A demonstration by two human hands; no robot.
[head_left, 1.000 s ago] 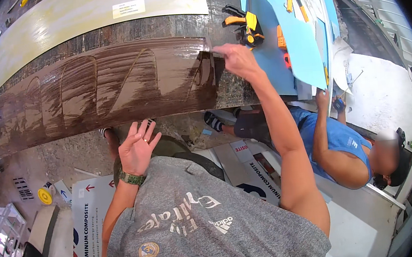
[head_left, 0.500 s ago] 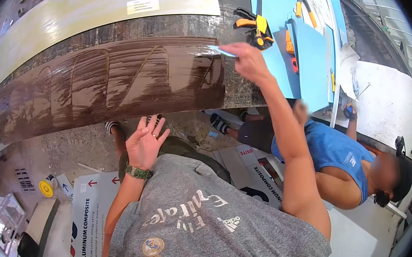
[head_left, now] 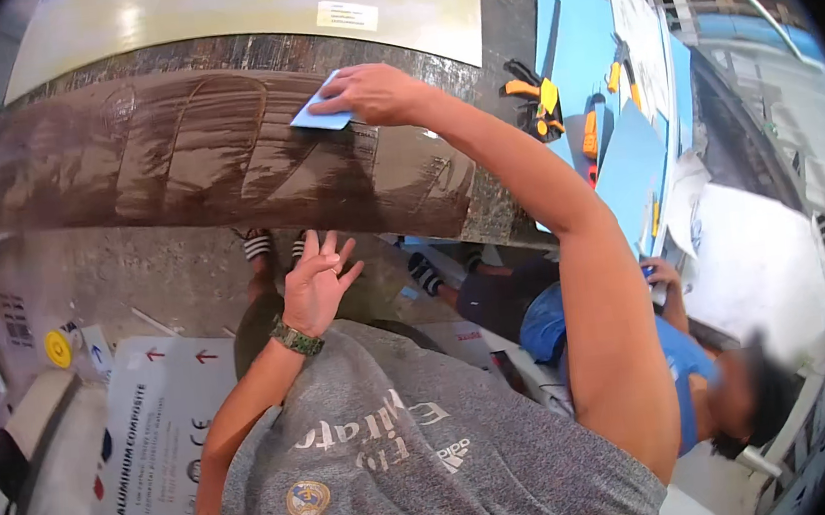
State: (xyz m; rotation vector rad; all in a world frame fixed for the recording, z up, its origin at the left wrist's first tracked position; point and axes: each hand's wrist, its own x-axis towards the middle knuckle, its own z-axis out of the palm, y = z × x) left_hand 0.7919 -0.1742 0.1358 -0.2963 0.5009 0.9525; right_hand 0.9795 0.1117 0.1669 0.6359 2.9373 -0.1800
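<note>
My right hand (head_left: 377, 95) grips a flat light-blue rectangular scraper (head_left: 322, 114) between fingers and thumb. Its edge rests on a long brown panel (head_left: 315, 192) along the near side of the dark table. A brown, wet-looking coating with dark streaks and curved bead-like lines covers much of the panel. Below the panel's near edge, my left hand (head_left: 315, 286) is held in the air with fingers spread, touching nothing.
Beyond the panel lies a pale yellow sheet (head_left: 206, 13). At right, blue sheets (head_left: 628, 159) carry a black-and-yellow clamp (head_left: 539, 103), orange-handled pliers (head_left: 622, 70) and an orange cutter (head_left: 593, 133). A co-worker in a blue top (head_left: 686, 370) is close on my right.
My right hand has swept the scraper leftward along the panel, from near its right end to about its middle. My left hand remains raised and spread. The view has shifted slightly.
</note>
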